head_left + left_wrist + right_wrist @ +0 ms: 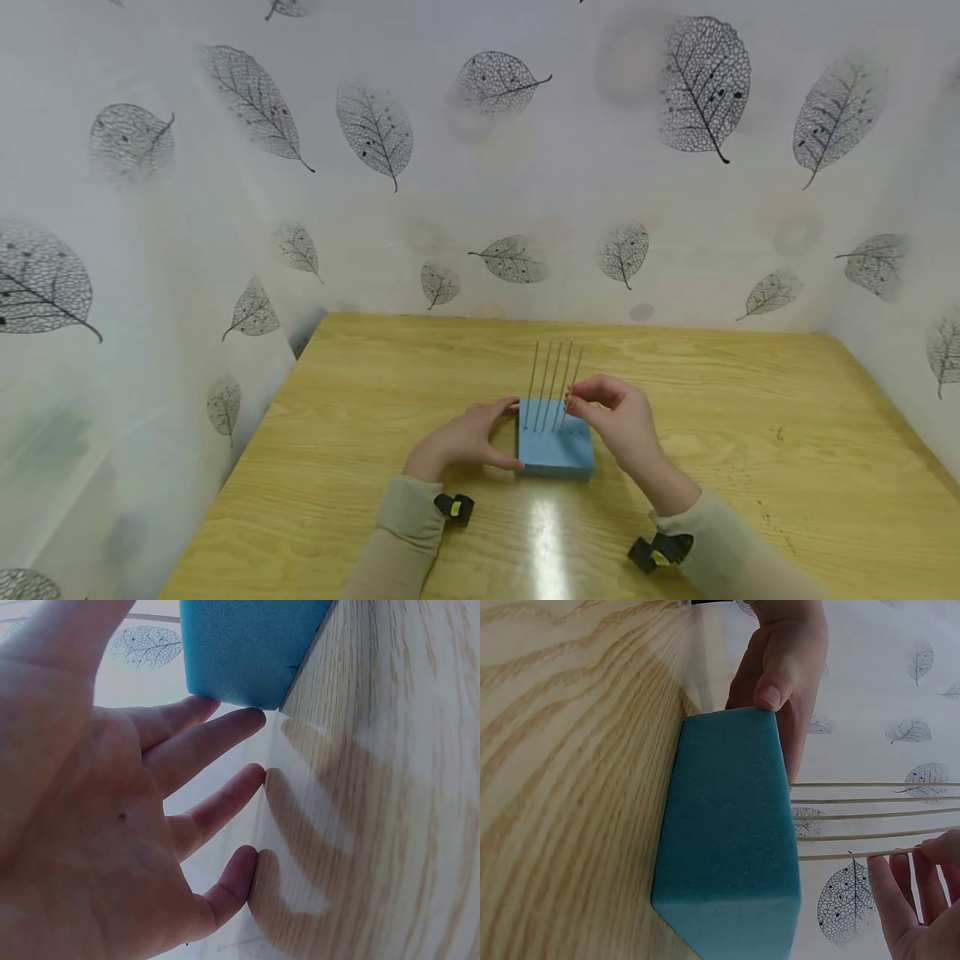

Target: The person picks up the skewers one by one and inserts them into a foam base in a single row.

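A blue foam block (555,454) lies on the wooden table. Several thin wooden sticks (529,387) stand in a row in its top, leaning slightly. My right hand (618,417) pinches the rightmost stick (840,857) between thumb and fingertips, partway up its length; its lower end meets the block. At the block's left side, my left hand (468,437) holds it, thumb at the front corner and fingertips at the back corner. In the left wrist view, the other fingers of the left hand (97,795) spread low beside the tabletop.
Small dark holes (577,432) mark the block's top to the right of the sticks. The wooden table (360,400) extends around the block. Leaf-patterned white sheeting (525,192) hangs behind the table and along both sides.
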The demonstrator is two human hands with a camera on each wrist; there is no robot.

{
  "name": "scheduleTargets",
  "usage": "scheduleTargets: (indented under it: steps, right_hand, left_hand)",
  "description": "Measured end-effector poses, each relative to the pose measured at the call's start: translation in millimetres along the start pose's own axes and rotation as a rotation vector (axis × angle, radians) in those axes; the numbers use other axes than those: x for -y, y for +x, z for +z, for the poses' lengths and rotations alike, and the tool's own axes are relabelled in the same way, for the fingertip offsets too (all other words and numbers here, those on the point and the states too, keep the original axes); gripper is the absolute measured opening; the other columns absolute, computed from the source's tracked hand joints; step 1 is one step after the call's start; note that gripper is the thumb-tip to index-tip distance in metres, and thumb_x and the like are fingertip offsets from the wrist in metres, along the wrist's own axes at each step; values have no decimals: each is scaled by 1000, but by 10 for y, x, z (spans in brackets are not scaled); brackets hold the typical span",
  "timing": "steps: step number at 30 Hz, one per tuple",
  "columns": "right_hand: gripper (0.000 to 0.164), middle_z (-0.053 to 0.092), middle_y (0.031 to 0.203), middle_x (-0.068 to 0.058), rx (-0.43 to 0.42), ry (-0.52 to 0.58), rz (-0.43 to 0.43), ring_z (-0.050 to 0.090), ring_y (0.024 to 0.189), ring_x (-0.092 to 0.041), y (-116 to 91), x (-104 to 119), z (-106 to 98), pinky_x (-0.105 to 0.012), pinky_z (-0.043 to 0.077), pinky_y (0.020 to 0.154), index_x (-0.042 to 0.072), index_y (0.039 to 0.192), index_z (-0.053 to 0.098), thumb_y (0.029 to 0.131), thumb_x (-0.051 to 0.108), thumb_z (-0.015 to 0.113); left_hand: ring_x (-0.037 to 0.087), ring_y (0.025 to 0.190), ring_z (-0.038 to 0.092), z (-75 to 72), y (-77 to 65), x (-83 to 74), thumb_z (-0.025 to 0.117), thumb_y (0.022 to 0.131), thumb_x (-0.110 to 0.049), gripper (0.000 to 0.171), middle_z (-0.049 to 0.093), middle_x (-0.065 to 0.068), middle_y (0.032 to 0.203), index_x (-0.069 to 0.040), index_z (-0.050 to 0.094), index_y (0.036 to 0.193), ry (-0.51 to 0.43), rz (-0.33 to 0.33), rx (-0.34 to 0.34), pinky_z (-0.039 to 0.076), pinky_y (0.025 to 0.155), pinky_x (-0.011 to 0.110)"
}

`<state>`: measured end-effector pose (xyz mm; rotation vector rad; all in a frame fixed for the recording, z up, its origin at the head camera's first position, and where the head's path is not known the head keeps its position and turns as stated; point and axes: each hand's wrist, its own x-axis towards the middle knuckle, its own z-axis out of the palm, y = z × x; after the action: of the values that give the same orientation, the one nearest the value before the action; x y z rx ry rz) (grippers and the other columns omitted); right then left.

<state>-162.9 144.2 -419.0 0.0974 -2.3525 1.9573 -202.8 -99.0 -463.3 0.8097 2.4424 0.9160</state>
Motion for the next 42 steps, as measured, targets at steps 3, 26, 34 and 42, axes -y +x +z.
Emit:
scheduleTargets:
  steps: [3,26,34,42]
  right_hand:
    - [17,72,98,-16,-5,-25,11,68,85,-3,1,-15,5,-21,59,77,-8,101,70,87,0,72]
    - [27,69,110,-25,108,-34,10,71,93,-15,28,-125,-143,-34,62,81,-9,115,65,91,0,68]
    - [29,70,108,-22,103,-124,-1,72,93,-18,44,-161,-410,-38,62,81,-7,119,64,93,5,67]
    - [31,71,103,-24,141,-372,79,71,88,-27,120,-274,-693,-35,63,72,-5,120,65,93,8,68]
  left_hand:
    - [27,146,33,9,-3,0,83,77,-44,103,44,-1,155,-14,26,157,1,-3,-2,26,122,49]
    - [27,146,33,-8,4,-5,83,78,-43,102,45,2,154,-11,27,157,-6,11,4,25,122,49]
    - [28,147,31,-4,-21,-14,82,80,-42,101,44,2,155,-12,24,158,-27,0,16,23,123,51]
    - [28,147,31,6,-20,-1,81,79,-44,103,43,1,155,-12,23,158,-14,-7,17,24,123,50]
